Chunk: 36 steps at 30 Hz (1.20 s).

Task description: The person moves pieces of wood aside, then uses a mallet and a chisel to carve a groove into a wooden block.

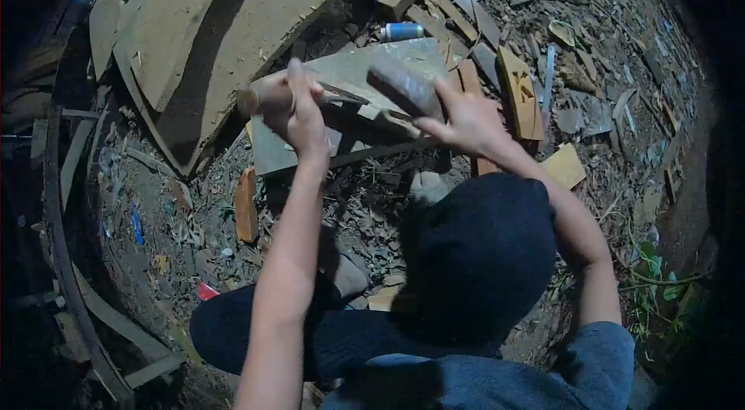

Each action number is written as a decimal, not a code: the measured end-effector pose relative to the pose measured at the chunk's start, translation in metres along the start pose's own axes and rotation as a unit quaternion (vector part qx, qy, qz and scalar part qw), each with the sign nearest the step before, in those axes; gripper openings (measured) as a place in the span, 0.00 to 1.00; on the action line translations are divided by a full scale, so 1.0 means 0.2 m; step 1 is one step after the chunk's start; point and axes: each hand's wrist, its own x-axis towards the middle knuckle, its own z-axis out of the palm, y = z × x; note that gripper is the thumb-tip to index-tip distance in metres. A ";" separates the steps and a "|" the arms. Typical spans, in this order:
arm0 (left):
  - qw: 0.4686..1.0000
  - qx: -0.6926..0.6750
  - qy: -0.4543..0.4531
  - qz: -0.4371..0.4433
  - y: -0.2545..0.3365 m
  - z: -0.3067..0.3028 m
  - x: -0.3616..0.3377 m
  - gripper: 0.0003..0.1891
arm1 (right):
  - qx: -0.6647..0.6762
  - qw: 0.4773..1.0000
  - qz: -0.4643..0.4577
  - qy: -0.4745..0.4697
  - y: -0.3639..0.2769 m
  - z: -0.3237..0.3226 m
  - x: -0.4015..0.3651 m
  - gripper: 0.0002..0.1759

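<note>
My left hand (306, 119) is closed around a tool with a round wooden handle (250, 102); its thumb points up. From the fist a thin, dark blade-like part (344, 93) reaches to the right. My right hand (472, 119) grips a dark rectangular block (403, 86), somewhat smeared by motion, its far end angled up and left. Block and tool are both over a pale grey board (287, 148), close to each other. The exact kind of the tool is hard to make out.
Large curved wooden sheets (209, 45) lie at the upper left. Beyond the board is a blue can (403, 31). Orange-brown wood pieces (521, 96) and scraps litter the ground on the right; another piece (246, 204) is at left. My bent, dark-clothed knee (485, 247) is close below my right hand.
</note>
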 end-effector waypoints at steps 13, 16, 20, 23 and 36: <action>0.992 0.053 0.117 0.022 0.08 0.00 0.12 0.13 | 0.034 0.993 0.089 -0.068 0.05 0.25 -0.03 0.45; 0.994 -0.012 0.088 0.064 0.20 0.08 0.27 0.14 | 0.020 0.996 0.071 -0.048 0.05 0.28 -0.03 0.43; 0.996 -0.069 0.038 0.031 0.21 0.13 0.29 0.15 | 0.062 0.996 0.062 0.000 0.08 0.31 -0.03 0.40; 0.997 -0.049 0.056 0.028 0.11 0.16 0.28 0.15 | 0.044 0.997 0.064 -0.021 0.06 0.28 -0.04 0.40; 0.997 0.066 -0.016 0.023 -0.09 0.18 0.32 0.19 | 0.083 0.994 0.066 0.014 0.08 0.32 -0.05 0.41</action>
